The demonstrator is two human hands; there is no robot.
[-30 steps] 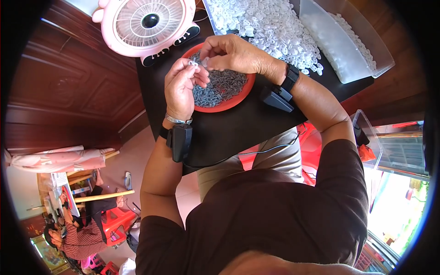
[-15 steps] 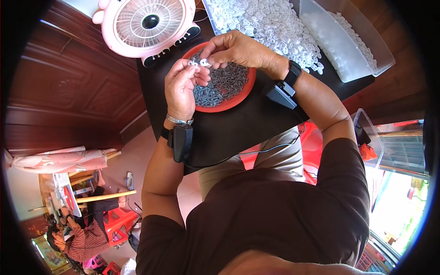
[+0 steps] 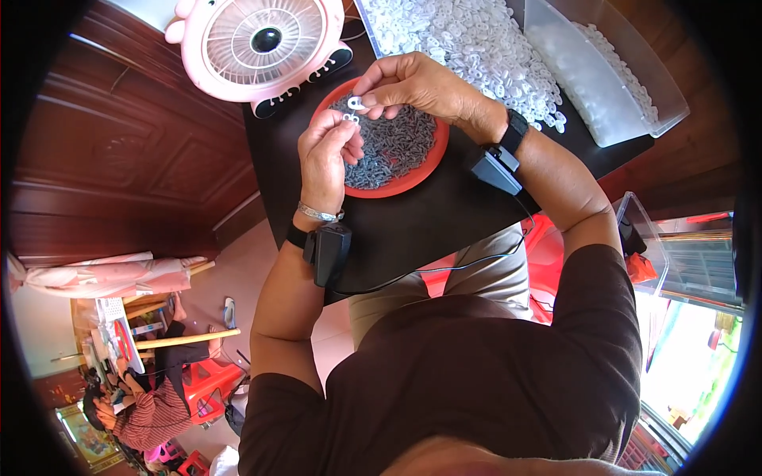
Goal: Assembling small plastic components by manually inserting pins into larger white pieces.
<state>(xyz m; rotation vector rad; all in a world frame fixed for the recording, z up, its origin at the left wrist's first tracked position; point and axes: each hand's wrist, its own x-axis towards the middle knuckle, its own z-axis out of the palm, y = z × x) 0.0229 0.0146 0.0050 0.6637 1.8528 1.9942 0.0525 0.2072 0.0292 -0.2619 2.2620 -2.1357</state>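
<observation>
One black desk (image 3: 405,238) carries, back from its near edge, a filled red bowl (image 3: 389,191). Above the bowl, the right hand (image 3: 414,87) grips a white oval tab (image 3: 355,103) between thumb and forefinger; the left hand (image 3: 327,155) pinches a white bit (image 3: 351,118). Tab and bit are probably light, stiff, slightly slippery, best held by the rim.

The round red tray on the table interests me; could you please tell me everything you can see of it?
The round red tray looks shallow, with a smooth, plastic-looking rim. It sits flat on the black table, its inside largely covered by small, slender grey pieces. In this view, the left hand overlaps its left side and the right hand its upper right; whether either touches it, I cannot tell.
</observation>
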